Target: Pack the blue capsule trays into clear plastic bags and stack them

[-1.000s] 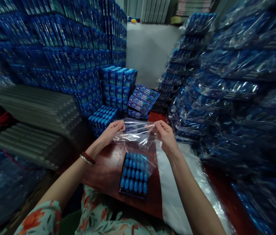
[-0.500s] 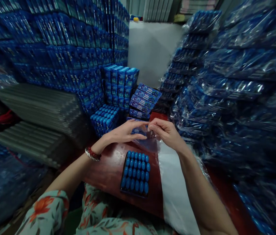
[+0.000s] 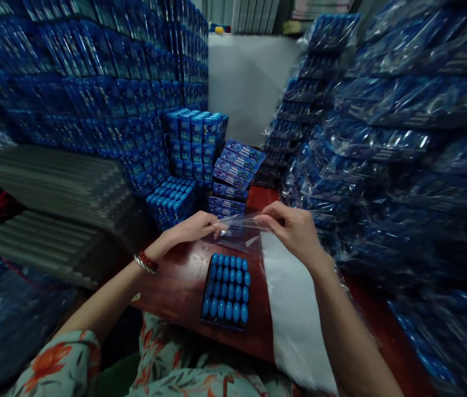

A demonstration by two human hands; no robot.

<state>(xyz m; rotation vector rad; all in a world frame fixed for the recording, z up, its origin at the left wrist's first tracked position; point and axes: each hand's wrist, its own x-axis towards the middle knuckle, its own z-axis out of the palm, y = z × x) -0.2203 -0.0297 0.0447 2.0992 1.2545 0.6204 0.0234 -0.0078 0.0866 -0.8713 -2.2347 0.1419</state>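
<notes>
Between my two hands a clear plastic bag [image 3: 239,230] is stretched out above the table. My left hand [image 3: 198,226] pinches its left edge, fingers closed. At its right edge my right hand [image 3: 293,229] grips the film between thumb and fingers. Nearer to me, below the bag, a dark tray of blue oval-topped items [image 3: 225,289] stands on the red-brown table [image 3: 175,281] in several rows. To the right of this tray lies a white sheet or stack of plastic bags [image 3: 293,303], partly under my right forearm.
Purple-blue printed boxes [image 3: 235,165] are piled behind the bag. Blue packs [image 3: 171,198] stand beside them, with a tall wall of blue packs [image 3: 105,82] at left. Film-wrapped bundles [image 3: 398,143] tower on the right. Grey ridged trays [image 3: 59,193] are stacked at left.
My hands have moved apart, the left one closing on the film, and the clear bag is now spread between them. The view has shifted slightly.
</notes>
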